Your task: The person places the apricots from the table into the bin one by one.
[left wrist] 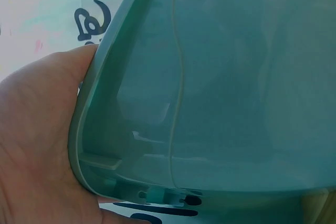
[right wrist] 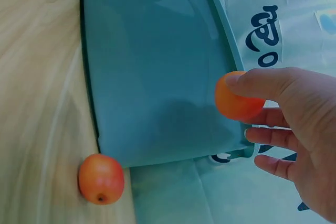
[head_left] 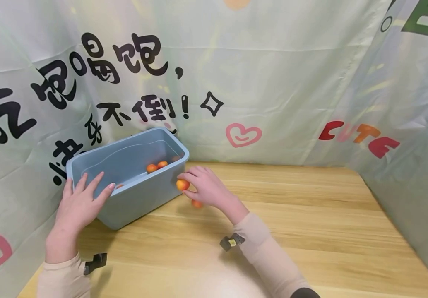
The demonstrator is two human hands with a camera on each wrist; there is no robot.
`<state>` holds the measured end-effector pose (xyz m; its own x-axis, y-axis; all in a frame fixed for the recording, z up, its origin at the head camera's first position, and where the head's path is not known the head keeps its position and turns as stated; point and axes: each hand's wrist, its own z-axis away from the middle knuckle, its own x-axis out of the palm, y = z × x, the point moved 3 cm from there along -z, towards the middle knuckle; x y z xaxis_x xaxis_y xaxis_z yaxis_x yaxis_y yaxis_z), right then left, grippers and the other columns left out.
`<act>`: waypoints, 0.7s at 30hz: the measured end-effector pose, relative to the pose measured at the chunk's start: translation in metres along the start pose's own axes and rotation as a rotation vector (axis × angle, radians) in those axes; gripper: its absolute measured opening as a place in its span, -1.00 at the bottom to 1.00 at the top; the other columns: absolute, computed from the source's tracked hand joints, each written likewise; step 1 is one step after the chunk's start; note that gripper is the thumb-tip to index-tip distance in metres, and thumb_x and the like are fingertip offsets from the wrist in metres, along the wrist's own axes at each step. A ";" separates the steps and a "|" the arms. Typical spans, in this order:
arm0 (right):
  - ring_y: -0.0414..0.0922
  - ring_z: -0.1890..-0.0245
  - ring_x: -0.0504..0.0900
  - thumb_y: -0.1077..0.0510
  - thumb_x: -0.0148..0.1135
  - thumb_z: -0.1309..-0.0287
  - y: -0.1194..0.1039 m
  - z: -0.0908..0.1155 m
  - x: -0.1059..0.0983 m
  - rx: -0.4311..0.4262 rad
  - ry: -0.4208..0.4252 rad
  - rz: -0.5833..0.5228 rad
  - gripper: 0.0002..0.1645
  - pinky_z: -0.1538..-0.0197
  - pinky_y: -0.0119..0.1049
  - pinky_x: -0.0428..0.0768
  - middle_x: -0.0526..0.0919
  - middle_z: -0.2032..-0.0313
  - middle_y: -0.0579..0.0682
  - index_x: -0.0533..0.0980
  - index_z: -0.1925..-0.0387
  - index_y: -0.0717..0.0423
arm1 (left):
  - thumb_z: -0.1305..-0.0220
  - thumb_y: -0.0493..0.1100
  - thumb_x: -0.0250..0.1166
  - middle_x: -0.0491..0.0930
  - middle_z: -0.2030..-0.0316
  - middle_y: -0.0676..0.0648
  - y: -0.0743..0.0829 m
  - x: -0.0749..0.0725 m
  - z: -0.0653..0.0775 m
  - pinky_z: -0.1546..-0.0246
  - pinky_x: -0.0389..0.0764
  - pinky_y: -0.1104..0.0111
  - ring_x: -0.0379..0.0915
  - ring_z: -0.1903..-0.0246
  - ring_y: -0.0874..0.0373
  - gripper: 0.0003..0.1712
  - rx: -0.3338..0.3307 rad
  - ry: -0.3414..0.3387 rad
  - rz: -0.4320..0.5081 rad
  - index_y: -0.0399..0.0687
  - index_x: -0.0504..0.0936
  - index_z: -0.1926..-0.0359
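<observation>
A grey-blue plastic bin (head_left: 143,205) stands on the table at left. My left hand (head_left: 81,203) rests on its near-left rim with the fingers straight and spread; the left wrist view shows the hand against the rim (left wrist: 79,124). Just off the bin's right end, my right hand (head_left: 206,186) pinches a small orange-red fruit (head_left: 182,184) between thumb and fingers. In the right wrist view that fruit (right wrist: 236,100) is raised near the rim. Another such fruit (right wrist: 101,179) lies on the table below, partly hidden by the right hand in the head view.
Inside the bin are two orange-red fruits (head_left: 157,167) and a sliver of another (head_left: 120,186) behind the near rim. The wooden table (head_left: 311,231) extends to the right. A pale printed cloth (head_left: 273,82) hangs behind and on both sides.
</observation>
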<state>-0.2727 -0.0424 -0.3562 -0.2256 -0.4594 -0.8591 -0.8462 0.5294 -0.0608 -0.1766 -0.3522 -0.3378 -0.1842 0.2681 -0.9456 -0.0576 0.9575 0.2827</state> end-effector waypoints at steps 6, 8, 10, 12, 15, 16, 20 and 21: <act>-0.12 0.03 0.53 -0.03 0.37 -0.13 -0.002 -0.010 -0.003 -0.017 0.039 0.008 -0.57 0.05 -0.24 0.52 0.63 0.07 -0.12 0.58 -0.05 -0.06 | -0.43 0.40 -0.27 -0.10 -0.42 -0.59 -0.001 0.000 0.000 -0.40 -0.42 -0.32 -0.50 -0.43 -0.55 -0.11 0.001 -0.003 0.001 -0.11 0.04 -0.52; -0.13 0.01 0.53 -0.04 0.36 -0.14 -0.002 -0.013 -0.004 -0.024 0.047 0.011 -0.56 0.04 -0.25 0.51 0.64 0.05 -0.12 0.58 -0.06 -0.06 | -0.44 0.40 -0.27 -0.10 -0.42 -0.59 -0.001 0.000 0.000 -0.40 -0.40 -0.33 -0.50 -0.43 -0.55 -0.11 0.000 0.000 -0.001 -0.10 0.03 -0.52; -0.12 -0.01 0.53 -0.05 0.36 -0.14 -0.003 -0.016 -0.006 -0.030 0.058 0.006 -0.55 0.05 -0.25 0.50 0.64 0.01 -0.11 0.58 -0.07 -0.05 | -0.44 0.40 -0.27 -0.10 -0.42 -0.59 -0.001 0.000 0.000 -0.39 -0.39 -0.34 -0.50 -0.42 -0.56 -0.11 -0.002 0.004 -0.002 -0.10 0.03 -0.52; -0.11 -0.02 0.53 -0.05 0.36 -0.14 -0.004 -0.019 -0.008 -0.039 0.069 0.003 -0.54 0.05 -0.26 0.50 0.63 -0.02 -0.10 0.58 -0.08 -0.04 | -0.44 0.40 -0.26 -0.10 -0.42 -0.59 -0.001 0.000 0.000 -0.39 -0.38 -0.34 -0.50 -0.42 -0.56 -0.11 -0.002 0.006 -0.003 -0.10 0.03 -0.52; -0.10 0.00 0.53 -0.05 0.36 -0.14 -0.005 -0.023 -0.010 -0.051 0.084 0.005 -0.54 0.07 -0.26 0.50 0.63 -0.04 -0.10 0.58 -0.08 -0.03 | -0.44 0.40 -0.27 -0.11 -0.42 -0.59 -0.002 0.000 0.000 -0.38 -0.37 -0.35 -0.52 -0.42 -0.57 -0.11 -0.003 0.007 -0.003 -0.09 0.03 -0.52; -0.10 0.01 0.53 -0.05 0.36 -0.14 -0.006 -0.025 -0.011 -0.053 0.088 0.009 -0.54 0.08 -0.26 0.50 0.63 -0.04 -0.10 0.58 -0.08 -0.03 | -0.44 0.40 -0.27 -0.11 -0.42 -0.59 -0.002 0.001 0.000 -0.38 -0.37 -0.35 -0.52 -0.42 -0.57 -0.11 -0.003 0.007 -0.003 -0.09 0.03 -0.52; -0.12 0.00 0.53 -0.04 0.34 -0.15 -0.006 -0.030 -0.014 -0.047 0.093 0.006 -0.54 0.05 -0.26 0.50 0.63 -0.01 -0.11 0.57 -0.08 -0.03 | -0.43 0.40 -0.27 -0.11 -0.42 -0.60 -0.002 0.001 -0.001 -0.38 -0.37 -0.36 -0.53 -0.42 -0.57 -0.11 -0.003 0.003 -0.008 -0.09 0.03 -0.52; -0.12 0.00 0.53 -0.04 0.34 -0.16 -0.006 -0.032 -0.014 -0.043 0.092 0.001 -0.55 0.04 -0.26 0.50 0.63 -0.01 -0.11 0.57 -0.08 -0.04 | -0.43 0.40 -0.27 -0.10 -0.41 -0.60 -0.002 0.001 -0.001 -0.38 -0.38 -0.35 -0.52 -0.42 -0.57 -0.11 -0.002 0.003 -0.010 -0.09 0.03 -0.52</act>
<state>-0.2799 -0.0618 -0.3274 -0.2680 -0.5236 -0.8087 -0.8655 0.4996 -0.0367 -0.1781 -0.3538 -0.3392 -0.1864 0.2582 -0.9479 -0.0614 0.9599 0.2735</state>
